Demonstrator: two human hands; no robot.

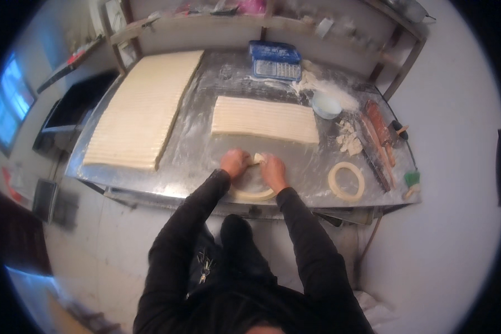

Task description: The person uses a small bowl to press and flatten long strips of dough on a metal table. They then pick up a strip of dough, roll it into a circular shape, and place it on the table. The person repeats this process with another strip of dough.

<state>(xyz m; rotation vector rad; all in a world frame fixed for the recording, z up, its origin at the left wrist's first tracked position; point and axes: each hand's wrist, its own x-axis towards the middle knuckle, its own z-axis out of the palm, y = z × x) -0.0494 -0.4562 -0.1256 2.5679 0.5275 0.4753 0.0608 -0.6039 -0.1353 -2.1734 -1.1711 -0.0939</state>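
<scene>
A strip of pale dough [253, 196] lies curved on the metal table near its front edge. Its two ends come up to my hands, almost meeting between them. My left hand [236, 163] is closed on one end, and my right hand [273, 171] grips the other. A short bit of dough shows between my fingers. Just beyond my hands lies a block of dough cut into many side-by-side strips [264, 119]. Off to the right rests a closed ring of dough [346, 182].
A large sheet of ridged dough [145, 111] covers the table's left. Toward the back stand a blue scale [276, 69] and a pale bowl [326, 106] beside spilled flour [339, 93]. Dough scraps [349, 139], a rolling pin [378, 125] and a green-handled brush [412, 179] lie at the right.
</scene>
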